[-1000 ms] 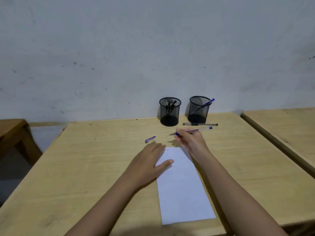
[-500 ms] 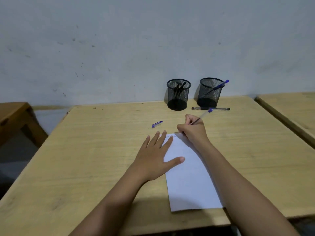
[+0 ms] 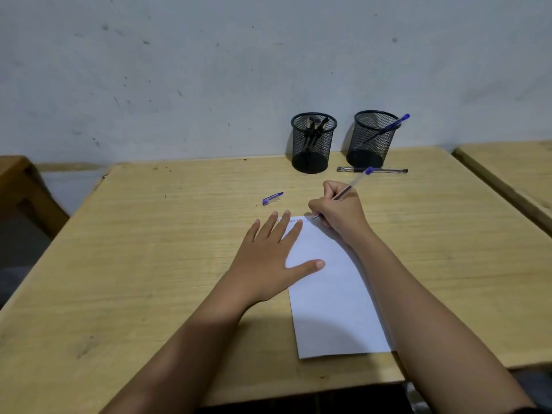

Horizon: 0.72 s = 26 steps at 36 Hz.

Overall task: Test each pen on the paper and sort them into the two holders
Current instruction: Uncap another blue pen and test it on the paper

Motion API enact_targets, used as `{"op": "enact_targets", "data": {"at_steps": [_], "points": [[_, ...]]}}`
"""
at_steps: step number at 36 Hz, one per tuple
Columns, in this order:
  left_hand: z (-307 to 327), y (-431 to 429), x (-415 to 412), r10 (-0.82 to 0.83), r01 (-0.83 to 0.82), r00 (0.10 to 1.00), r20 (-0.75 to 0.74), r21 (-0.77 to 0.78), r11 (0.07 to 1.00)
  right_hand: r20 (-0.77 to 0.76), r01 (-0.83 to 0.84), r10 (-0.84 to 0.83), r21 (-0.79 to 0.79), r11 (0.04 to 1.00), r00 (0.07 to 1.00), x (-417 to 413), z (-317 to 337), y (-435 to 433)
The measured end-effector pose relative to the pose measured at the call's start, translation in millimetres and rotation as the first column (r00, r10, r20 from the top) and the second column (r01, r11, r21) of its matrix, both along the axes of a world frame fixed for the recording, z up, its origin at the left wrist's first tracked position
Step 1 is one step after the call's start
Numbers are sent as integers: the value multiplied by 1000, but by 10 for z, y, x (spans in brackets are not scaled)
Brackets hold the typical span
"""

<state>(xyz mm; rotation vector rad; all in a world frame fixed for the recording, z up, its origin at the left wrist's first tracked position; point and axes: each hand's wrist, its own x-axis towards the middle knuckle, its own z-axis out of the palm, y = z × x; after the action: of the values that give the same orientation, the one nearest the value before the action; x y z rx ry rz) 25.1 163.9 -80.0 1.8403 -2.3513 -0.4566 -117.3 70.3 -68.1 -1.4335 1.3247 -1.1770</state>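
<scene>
A white sheet of paper (image 3: 331,300) lies on the wooden table (image 3: 149,264). My left hand (image 3: 268,258) rests flat on the paper's left edge, fingers spread. My right hand (image 3: 339,210) grips a clear pen with a blue end (image 3: 357,179), its tip touching the paper's top edge beside faint blue marks. The pen's blue cap (image 3: 272,198) lies on the table to the left. Two black mesh holders stand at the back: the left holder (image 3: 313,143) has dark pens, the right holder (image 3: 372,138) has one blue pen (image 3: 388,127). Another clear pen (image 3: 373,170) lies before the right holder.
A grey wall rises right behind the holders. A second wooden table (image 3: 513,174) stands close on the right, and part of a brown bench or stool (image 3: 21,186) shows at the left. The table's front edge runs just below the paper.
My right hand turned the pen from lying level above the table to upright and brought its tip down onto the paper's top edge. My left hand spread flat on the paper.
</scene>
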Motion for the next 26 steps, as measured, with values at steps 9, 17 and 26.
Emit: {"op": "enact_targets", "data": {"at_steps": [9,17,26], "points": [[0,-1,-1,0,0,1000,4,-8,1000,-25,-27,27,-8,1000,999,-12,-1,-13],[0,1,0,1,-1,1000,3,-14,1000,-47,1,-2,-32,999,999,-8,5,-9],[8,2,-1,-1,1,1000,-7,-5,1000,-49,14,-16,-53,998,999,-9,28,22]]}}
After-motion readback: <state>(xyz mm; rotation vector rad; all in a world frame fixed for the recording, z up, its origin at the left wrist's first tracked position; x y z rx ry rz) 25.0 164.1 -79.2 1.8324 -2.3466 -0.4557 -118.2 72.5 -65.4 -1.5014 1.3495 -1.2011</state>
